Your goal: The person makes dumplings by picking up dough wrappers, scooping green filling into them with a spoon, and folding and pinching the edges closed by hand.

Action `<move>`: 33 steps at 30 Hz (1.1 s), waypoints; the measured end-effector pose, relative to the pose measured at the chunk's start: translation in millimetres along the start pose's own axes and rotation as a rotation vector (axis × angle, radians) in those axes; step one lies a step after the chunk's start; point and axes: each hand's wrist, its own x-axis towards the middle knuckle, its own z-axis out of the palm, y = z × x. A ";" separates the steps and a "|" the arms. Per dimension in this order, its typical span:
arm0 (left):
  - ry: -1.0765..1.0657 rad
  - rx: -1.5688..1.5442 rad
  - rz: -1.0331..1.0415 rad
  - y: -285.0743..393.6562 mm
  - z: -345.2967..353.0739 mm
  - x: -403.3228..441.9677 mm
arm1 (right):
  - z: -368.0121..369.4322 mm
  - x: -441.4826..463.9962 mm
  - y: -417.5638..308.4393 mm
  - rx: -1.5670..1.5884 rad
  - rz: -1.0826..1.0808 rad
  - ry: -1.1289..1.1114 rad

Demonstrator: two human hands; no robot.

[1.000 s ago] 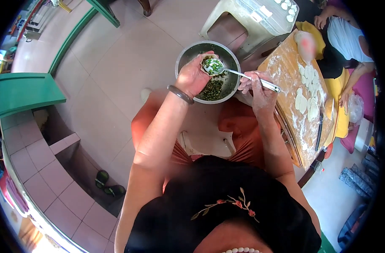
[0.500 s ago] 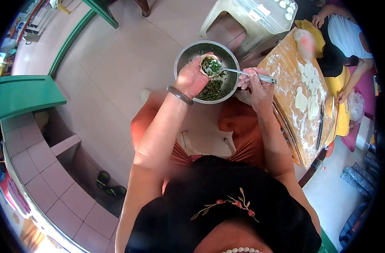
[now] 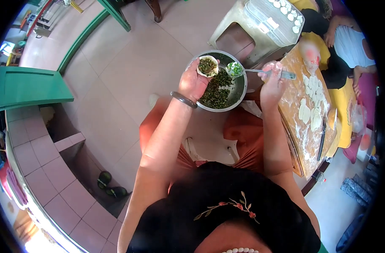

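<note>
My left hand (image 3: pixel 193 82) holds a round dumpling wrapper (image 3: pixel 207 66) over the left rim of a metal bowl. Chopped green filling lies in the middle of the wrapper. In my right hand (image 3: pixel 272 82) is a metal spoon (image 3: pixel 253 71), its fingers closed round the handle. Bright green bits and something white sit in the spoon's bowl, which hovers above the basin. Below both hands, the metal bowl (image 3: pixel 242 90) contains dark green chopped filling (image 3: pixel 218 90).
To the right, a floured wooden board (image 3: pixel 304 135) carries several flat wrappers (image 3: pixel 314 90) and a dark stick (image 3: pixel 322 137). A stool (image 3: pixel 230 19) holds a plastic box (image 3: pixel 281 36) with white dumplings. Another person (image 3: pixel 348 42) sits beyond the board. Black slippers (image 3: pixel 110 184) lie at lower left.
The spoon has moved right, away from the wrapper, and now carries filling. The wrapper's filling shows fully, looking browner and flatter. The whole view has shifted slightly.
</note>
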 end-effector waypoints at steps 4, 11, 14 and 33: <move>-0.019 -0.054 -0.045 9.1 1.9 -1.3 | 38.2 -9.9 15.2 0.182 -0.028 -0.185; -0.072 -0.096 -0.095 19.9 5.4 -6.8 | 42.1 -37.8 34.1 -0.241 -0.283 -0.481; -0.084 -0.107 -0.124 20.4 6.4 -8.7 | 43.3 -39.4 41.1 -0.352 -0.419 -0.496; -0.151 -0.110 -0.179 12.4 13.2 -9.4 | 39.4 -27.5 31.0 -0.400 -0.565 -0.524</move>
